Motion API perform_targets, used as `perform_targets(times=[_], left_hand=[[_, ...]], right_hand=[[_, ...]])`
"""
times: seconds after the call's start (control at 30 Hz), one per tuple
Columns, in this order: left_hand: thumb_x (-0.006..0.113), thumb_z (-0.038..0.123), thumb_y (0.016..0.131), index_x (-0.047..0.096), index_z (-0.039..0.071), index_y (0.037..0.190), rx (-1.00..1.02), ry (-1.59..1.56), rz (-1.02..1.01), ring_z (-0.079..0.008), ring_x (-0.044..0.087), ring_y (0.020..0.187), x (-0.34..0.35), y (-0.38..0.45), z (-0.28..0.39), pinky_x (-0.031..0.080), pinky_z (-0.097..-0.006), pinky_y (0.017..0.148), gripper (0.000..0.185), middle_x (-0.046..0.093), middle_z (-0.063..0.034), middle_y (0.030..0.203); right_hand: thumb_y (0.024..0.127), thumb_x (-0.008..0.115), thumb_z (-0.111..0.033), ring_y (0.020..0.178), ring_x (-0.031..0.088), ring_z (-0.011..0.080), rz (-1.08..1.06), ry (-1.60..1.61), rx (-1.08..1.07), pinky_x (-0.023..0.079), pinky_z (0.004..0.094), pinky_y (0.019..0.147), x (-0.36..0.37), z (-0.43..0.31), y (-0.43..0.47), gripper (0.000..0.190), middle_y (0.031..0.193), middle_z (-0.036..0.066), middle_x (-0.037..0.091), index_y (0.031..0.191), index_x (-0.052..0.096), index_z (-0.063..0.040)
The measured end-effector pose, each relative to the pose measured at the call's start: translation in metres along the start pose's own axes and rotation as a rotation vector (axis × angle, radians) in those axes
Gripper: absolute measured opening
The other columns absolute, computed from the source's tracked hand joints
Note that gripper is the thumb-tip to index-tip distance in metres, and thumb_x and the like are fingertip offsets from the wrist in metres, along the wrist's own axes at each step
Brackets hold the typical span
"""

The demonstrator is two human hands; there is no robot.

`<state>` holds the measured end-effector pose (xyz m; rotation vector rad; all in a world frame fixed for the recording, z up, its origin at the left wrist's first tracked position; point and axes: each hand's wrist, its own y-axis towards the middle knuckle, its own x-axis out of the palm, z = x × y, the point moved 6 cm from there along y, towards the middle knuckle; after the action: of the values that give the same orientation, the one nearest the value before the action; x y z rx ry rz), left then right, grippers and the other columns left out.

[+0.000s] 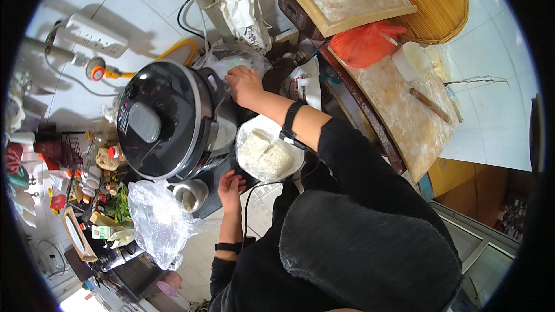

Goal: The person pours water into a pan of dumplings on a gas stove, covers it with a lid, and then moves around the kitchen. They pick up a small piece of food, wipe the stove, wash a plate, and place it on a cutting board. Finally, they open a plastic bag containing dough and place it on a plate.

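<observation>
My right hand (245,86) reaches past an electric pressure cooker (173,117) to a clear plastic bag (227,58) near the wall. Its fingers are bent at the bag, and whether they grip it is hidden. The cooker's dark lid is on. Below my right forearm, pale crumbly blocks that look like tofu (271,154) lie in a white bowl or bag (295,156). My left hand (231,188) hovers at the counter edge, fingers loosely curled and holding nothing. Near it stand a metal cup (197,195) and a crumpled clear plastic bag (158,221).
A floury wooden board (390,112) on the right bears a rolling pin (429,105), a red plastic bag (364,43) and a plastic container (409,63). A power strip (96,37) and yellow gas hose (177,50) run along the wall. Bottles and packets crowd the left; a cable hangs beside my left hand.
</observation>
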<state>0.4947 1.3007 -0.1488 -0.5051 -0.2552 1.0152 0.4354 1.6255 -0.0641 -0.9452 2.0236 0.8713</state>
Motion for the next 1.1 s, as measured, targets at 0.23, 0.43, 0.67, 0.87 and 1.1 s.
perform_targets(times=[0.23, 0.43, 0.67, 0.87, 1.1], left_hand=[[0.050, 0.001, 0.092, 0.052, 0.003, 0.120, -0.015, 0.048, 0.130, -0.0215, 0.067, 0.080, 0.000, -0.014, 0.004, 0.057, -0.0313, 0.064, 0.028, 0.066, -0.0139, 0.100], [0.051, 0.001, 0.092, 0.051, 0.000, 0.121, -0.055, -0.022, 0.243, -0.0201, 0.067, 0.078, 0.023, -0.028, -0.004, 0.057, -0.0293, 0.063, 0.028, 0.065, -0.0138, 0.096], [0.052, 0.001, 0.092, 0.051, 0.001, 0.121, -0.068, -0.067, 0.257, -0.0166, 0.065, 0.080, 0.048, -0.045, 0.002, 0.054, -0.0271, 0.066, 0.029, 0.065, -0.0096, 0.094], [0.050, -0.001, 0.092, 0.051, 0.001, 0.121, -0.062, -0.083, 0.255, -0.0157, 0.064, 0.081, 0.050, -0.045, 0.002, 0.054, -0.0267, 0.067, 0.029, 0.065, -0.0090, 0.097], [0.054, 0.002, 0.091, 0.054, 0.001, 0.117, -0.029, -0.153, 0.281, -0.0169, 0.065, 0.078, 0.054, -0.043, -0.003, 0.053, -0.0276, 0.064, 0.026, 0.065, -0.0081, 0.092]], right_hand=[[0.077, 0.060, -0.014, 0.134, 0.036, 0.0253, -0.145, -0.118, -0.112, 0.030, 0.0437, 0.103, 0.049, 0.014, 0.042, 0.038, 0.133, 0.005, 0.051, 0.115, 0.060, -0.012], [0.079, 0.059, -0.013, 0.135, 0.035, 0.0278, -0.104, 0.007, -0.203, 0.027, 0.0494, 0.105, 0.064, 0.023, 0.049, 0.037, 0.135, 0.007, 0.049, 0.116, 0.060, -0.012], [0.081, 0.059, -0.017, 0.137, 0.032, 0.0309, -0.096, 0.026, -0.256, 0.022, 0.0541, 0.109, 0.063, 0.024, 0.049, 0.040, 0.137, 0.009, 0.049, 0.120, 0.060, -0.021], [0.086, 0.055, -0.022, 0.140, 0.026, 0.0306, -0.205, 0.012, -0.304, 0.014, 0.0556, 0.112, 0.068, 0.024, 0.050, 0.034, 0.143, 0.008, 0.044, 0.118, 0.065, -0.028], [0.086, 0.055, -0.026, 0.140, 0.027, 0.0330, -0.146, -0.019, -0.283, 0.014, 0.0581, 0.111, 0.064, 0.030, 0.049, 0.031, 0.143, 0.011, 0.044, 0.114, 0.068, -0.030]])
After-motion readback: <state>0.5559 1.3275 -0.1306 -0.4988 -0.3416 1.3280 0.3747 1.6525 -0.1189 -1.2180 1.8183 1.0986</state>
